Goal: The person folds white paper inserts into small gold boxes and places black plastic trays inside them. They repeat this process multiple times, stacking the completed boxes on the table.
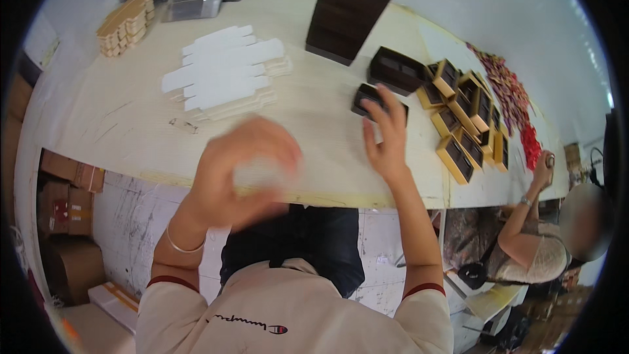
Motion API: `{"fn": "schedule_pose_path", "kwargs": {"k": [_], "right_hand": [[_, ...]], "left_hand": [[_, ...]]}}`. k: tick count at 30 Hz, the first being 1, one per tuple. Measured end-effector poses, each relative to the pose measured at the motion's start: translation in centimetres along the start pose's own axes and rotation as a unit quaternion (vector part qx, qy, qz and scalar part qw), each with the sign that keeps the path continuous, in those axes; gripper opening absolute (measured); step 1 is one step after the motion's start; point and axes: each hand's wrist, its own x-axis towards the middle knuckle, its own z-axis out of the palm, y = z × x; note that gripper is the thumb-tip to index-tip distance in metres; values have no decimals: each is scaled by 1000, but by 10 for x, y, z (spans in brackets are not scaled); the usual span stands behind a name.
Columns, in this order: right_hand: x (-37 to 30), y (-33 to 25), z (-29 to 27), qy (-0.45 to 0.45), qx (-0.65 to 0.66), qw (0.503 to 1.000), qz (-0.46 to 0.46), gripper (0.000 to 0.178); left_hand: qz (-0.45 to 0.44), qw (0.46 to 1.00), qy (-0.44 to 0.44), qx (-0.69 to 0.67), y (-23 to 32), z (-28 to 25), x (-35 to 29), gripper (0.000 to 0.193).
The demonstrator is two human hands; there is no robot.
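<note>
My left hand (246, 167), smeared by motion, is over the front edge of the table. Its fingers and thumb curve apart, with nothing between them. My right hand (388, 137) reaches over a small black plastic tray (362, 98) on the table. Its fingers are spread and partly cover the tray; whether they touch it I cannot tell. Just behind stands a short stack of black trays (396, 69). Several gold boxes with dark inserts (458, 157) lie heaped to the right of that hand. Flat white carton blanks (226, 69) are piled ahead of my left hand.
A tall dark stack (350, 13) leans at the back. Light-brown die-cut pieces (124, 26) and clear plastic packs (193, 3) sit far left. Colourful ribbon-like pieces (504, 82) and red ones (531, 147) lie far right, near a seated person (534, 249). Cardboard boxes (69, 206) are below left.
</note>
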Motion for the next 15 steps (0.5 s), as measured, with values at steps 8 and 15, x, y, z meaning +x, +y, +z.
{"fn": "schedule_pose_path", "kwargs": {"k": [8,15], "right_hand": [[-5,-14,56,-121,186,975,34,36],[-10,-38,56,-99,263,957,68,22]], "left_hand": [[-184,827,35,529,-94,-67,-41,54],[-253,858,-29,446,-112,-105,-19,40]]}}
